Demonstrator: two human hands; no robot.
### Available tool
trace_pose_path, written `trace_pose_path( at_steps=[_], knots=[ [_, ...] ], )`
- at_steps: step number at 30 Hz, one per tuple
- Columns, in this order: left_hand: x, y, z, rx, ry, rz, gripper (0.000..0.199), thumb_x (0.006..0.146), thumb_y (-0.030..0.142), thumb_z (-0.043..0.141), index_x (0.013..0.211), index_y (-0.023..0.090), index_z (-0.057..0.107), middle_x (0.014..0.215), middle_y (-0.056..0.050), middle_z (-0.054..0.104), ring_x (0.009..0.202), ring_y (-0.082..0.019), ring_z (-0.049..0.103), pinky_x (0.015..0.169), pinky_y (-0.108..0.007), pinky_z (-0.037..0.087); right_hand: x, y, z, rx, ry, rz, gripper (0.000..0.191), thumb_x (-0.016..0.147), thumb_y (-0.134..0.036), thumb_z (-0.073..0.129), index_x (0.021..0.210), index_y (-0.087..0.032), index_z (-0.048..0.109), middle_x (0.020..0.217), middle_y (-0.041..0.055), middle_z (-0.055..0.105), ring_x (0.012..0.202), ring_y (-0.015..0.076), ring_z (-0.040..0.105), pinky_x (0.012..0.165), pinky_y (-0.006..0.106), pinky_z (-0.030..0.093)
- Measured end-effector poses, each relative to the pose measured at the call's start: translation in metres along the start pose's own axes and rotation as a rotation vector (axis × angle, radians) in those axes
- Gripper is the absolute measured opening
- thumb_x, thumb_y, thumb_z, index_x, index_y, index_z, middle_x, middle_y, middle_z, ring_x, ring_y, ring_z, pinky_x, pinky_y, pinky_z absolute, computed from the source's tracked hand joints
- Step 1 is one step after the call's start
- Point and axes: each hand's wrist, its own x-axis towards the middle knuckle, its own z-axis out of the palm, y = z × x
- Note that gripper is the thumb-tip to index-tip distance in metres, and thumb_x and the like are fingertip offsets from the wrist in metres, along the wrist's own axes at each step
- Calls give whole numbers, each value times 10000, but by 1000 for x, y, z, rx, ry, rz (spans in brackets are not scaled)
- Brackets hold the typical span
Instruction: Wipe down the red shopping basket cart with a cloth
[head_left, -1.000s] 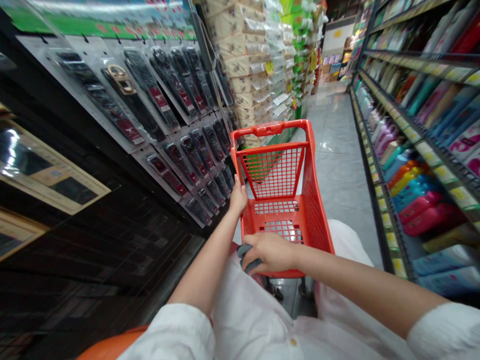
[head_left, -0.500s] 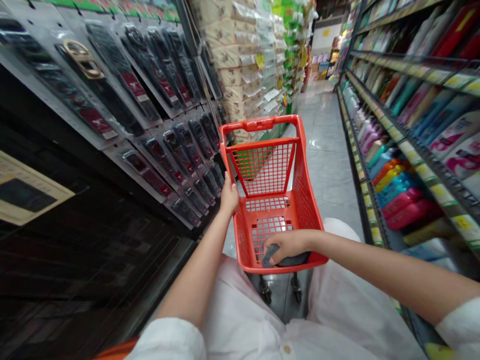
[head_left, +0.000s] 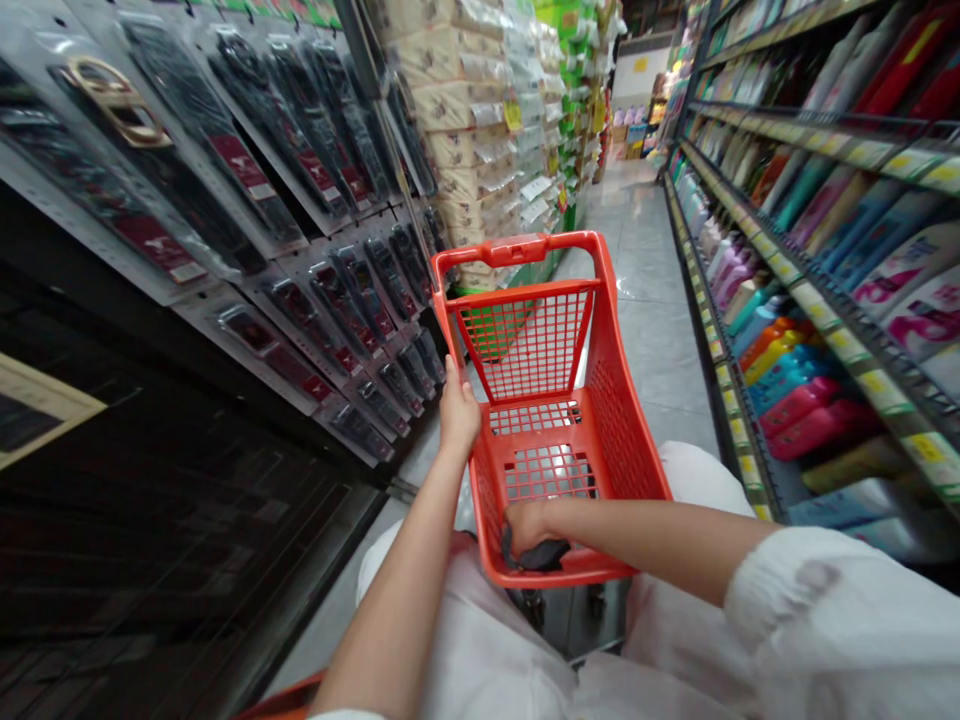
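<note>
A small red shopping cart (head_left: 609, 425) with gridded panels stands in front of me. My left hand (head_left: 457, 410) holds the cart's left side rim, its fingers partly hidden behind the edge. Inside the basket, low at the end nearest me, my right hand (head_left: 529, 528) is closed on a dark grey cloth (head_left: 546, 556). The cloth is bunched under the hand against the inner wall, and the fingertips are hidden.
Packaged belts (head_left: 352, 290) hang on a rack at the left. Beyond them rise stacks of wrapped packs (head_left: 461, 150). Shelves of bottles (head_left: 795, 370) line the right side. A grey tiled floor (head_left: 637, 260) runs down the aisle. Part of another red-orange object (head_left: 285, 695) shows at the bottom left.
My right hand has moved left and deeper into the near end of the basket with the cloth. My left hand stays on the rim. The cart appears slightly larger and nearer.
</note>
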Motion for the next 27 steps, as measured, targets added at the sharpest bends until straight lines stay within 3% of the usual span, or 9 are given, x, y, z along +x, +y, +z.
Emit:
trace_pose_path(
  at_steps=[4, 7, 9, 13, 16, 19, 21, 23, 27],
  knots=[
    [0, -4, 3, -44, 36, 1, 642, 898, 135, 388, 1526, 121, 259, 1544, -125, 366, 1444, -207, 296, 1197, -384, 214, -37, 7, -9, 317, 21, -181, 371, 672, -248, 720, 1034, -189, 667, 749, -19, 648, 617, 126, 590, 510, 196, 428],
    [2, -7, 7, -71, 64, -6, 652, 892, 141, 405, 1527, 120, 256, 1531, -135, 390, 1430, -214, 331, 1193, -387, 228, -68, 23, -17, 299, 84, -366, 400, 648, -238, 731, 1042, -214, 664, 840, -36, 661, 713, 115, 599, 582, 176, 442],
    [1, -7, 12, -86, 93, 3, 662, 879, 124, 413, 1525, 146, 269, 1536, -117, 388, 1430, -207, 332, 1193, -383, 236, -82, 43, -22, 197, 91, -396, 378, 653, -191, 701, 1030, -211, 683, 895, -31, 676, 777, 122, 613, 637, 176, 454],
    [-9, 2, 27, -75, 168, -15, 659, 872, 101, 390, 1518, 186, 293, 1574, -88, 320, 1460, -201, 258, 1199, -385, 229, -94, 89, -29, -181, 24, -127, 391, 606, -107, 686, 977, -219, 739, 869, 6, 714, 802, 191, 660, 682, 243, 485],
    [-19, 16, 37, -16, 192, -71, 643, 893, 127, 368, 1527, 154, 266, 1600, -132, 230, 1477, -237, 199, 1190, -429, 238, -99, 99, -31, -494, 81, 129, 324, 631, -116, 682, 935, -194, 764, 885, 88, 729, 853, 281, 677, 695, 322, 496],
    [-26, 32, 40, 104, 192, -62, 698, 857, 65, 354, 1539, 146, 225, 1624, -141, 99, 1494, -271, 75, 1184, -505, 207, -105, 89, -32, -388, 135, -39, 361, 713, -203, 663, 1066, -226, 735, 988, 71, 728, 917, 252, 671, 727, 286, 481],
    [-27, 40, 39, 223, 165, 23, 746, 807, 12, 365, 1527, 175, 266, 1629, -115, 59, 1494, -276, -4, 1180, -572, 135, -110, 86, -36, -235, 178, -231, 414, 726, -205, 650, 1134, -253, 706, 1066, 30, 711, 946, 194, 655, 755, 230, 462],
    [-27, 45, 38, 344, 91, 160, 705, 791, 13, 395, 1471, 200, 396, 1626, -91, 118, 1497, -273, -10, 1177, -605, 45, -116, 94, -43, -177, 153, -296, 452, 712, -138, 622, 1142, -249, 708, 1105, 14, 699, 939, 159, 645, 756, 197, 451],
    [-27, 48, 42, 438, -65, 325, 458, 831, 125, 460, 1247, 193, 640, 1527, -91, 406, 1489, -276, 154, 1192, -582, 15, -130, 128, -62, -411, 51, 15, 430, 676, -77, 604, 1037, -249, 762, 1003, 40, 728, 854, 211, 669, 692, 251, 471]
  ],
)
